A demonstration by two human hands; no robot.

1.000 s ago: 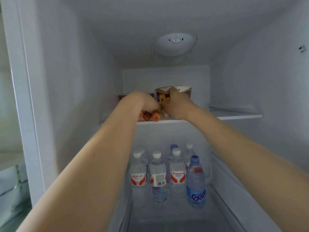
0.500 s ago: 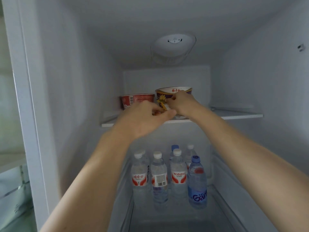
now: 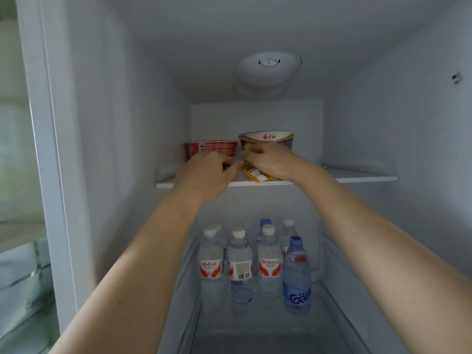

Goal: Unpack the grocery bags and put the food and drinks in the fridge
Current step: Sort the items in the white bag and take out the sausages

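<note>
Both arms reach into the open fridge to its upper shelf (image 3: 362, 178). My right hand (image 3: 270, 162) lies palm down over a yellow-orange snack packet (image 3: 256, 175) on the shelf, with its fingers curled at the packet's left end. My left hand (image 3: 207, 173) is just left of it, back toward me, thumb pointing at the packet. Its fingers are hidden behind the hand. Behind the hands stand a red instant-noodle bowl (image 3: 212, 148) and a taller purple-and-yellow noodle bowl (image 3: 267, 138).
Several water bottles (image 3: 268, 261) stand in a cluster on the fridge floor below, a blue-labelled one (image 3: 297, 279) at the right. A round light and dial unit (image 3: 268, 70) sits on the ceiling. The fridge's left wall edge (image 3: 51, 175) borders glass shelves outside.
My left hand has drawn back from the bowls toward the shelf's front, so the red bowl shows. The orange items seen under the hands earlier now lie beneath my right hand.
</note>
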